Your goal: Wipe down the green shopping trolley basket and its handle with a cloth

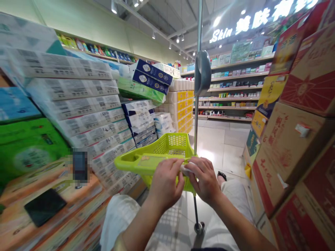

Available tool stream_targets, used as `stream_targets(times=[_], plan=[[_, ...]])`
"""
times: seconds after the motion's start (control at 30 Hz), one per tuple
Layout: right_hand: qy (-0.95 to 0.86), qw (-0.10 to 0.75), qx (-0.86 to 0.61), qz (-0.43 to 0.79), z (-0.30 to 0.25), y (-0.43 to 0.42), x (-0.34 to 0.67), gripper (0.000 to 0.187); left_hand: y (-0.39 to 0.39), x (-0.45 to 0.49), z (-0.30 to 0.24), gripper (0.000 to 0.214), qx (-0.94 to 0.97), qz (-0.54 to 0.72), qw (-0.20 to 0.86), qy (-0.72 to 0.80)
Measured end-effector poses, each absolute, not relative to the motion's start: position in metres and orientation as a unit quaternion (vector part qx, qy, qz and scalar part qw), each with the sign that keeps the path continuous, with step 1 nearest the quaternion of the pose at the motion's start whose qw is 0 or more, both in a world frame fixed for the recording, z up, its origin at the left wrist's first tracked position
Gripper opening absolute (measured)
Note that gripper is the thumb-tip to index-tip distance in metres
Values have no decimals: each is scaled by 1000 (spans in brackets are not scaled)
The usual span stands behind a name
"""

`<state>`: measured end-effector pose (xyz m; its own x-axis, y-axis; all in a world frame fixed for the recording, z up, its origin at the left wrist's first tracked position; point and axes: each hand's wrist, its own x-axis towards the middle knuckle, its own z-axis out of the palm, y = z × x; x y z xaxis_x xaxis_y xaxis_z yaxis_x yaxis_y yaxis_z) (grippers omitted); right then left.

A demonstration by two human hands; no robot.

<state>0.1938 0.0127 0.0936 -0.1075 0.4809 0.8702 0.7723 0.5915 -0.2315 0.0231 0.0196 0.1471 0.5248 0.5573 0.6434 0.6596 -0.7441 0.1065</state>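
Note:
A lime-green plastic shopping basket (146, 162) with a perforated far wall stands in front of my knees. At its near rim, my left hand (167, 179) is closed with fingers bent toward a small crumpled white wipe (186, 168). My right hand (205, 177) is closed on that wipe, right beside the left. Both hands rest close to the corner where a metal pole (196, 129) runs up past the basket. On the pole sits a grey plastic handle (202, 73). The fingertips partly hide the wipe, and I cannot tell how much of it the left fingers hold.
Stacked white tissue packs (86, 101) rise on the left. Orange packs (86, 195) nearby bear a dark flat tablet-like object (45, 207) and a blurred-out phone-like thing (80, 165). Cardboard cartons (293, 132) line the right. A caster (199, 228) stands between my legs; product shelves (232, 90) stand behind.

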Motion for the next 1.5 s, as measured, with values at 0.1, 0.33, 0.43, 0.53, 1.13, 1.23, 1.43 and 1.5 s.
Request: stream_targets(times=[0.1,0.33,0.43,0.53,1.13,1.23,1.43,1.5], plan=[[-658,589,-468,-37,79,32,203,19,21,37,144,33,-873,-272,60,-401],[-426,727,-465,273,42,62,179,35,25,22,138,15,-857,-277,44,-433],[-350,764,-445,309,52,68,167,36,26,16,138,14,-861,-287,40,-418],[-354,766,-406,351,82,76,167,34,26,13,137,14,-869,-286,38,-401],[-454,686,-153,547,183,59,154,29,23,-22,152,26,-844,-340,-5,-414],[-526,721,-185,413,185,54,143,36,22,-15,154,39,-819,-394,-62,-413],[-621,681,-326,209,119,35,121,40,23,-4,156,56,-747,-483,-239,-390],[-629,679,-325,195,122,32,118,39,25,-4,156,57,-730,-500,-268,-382]])
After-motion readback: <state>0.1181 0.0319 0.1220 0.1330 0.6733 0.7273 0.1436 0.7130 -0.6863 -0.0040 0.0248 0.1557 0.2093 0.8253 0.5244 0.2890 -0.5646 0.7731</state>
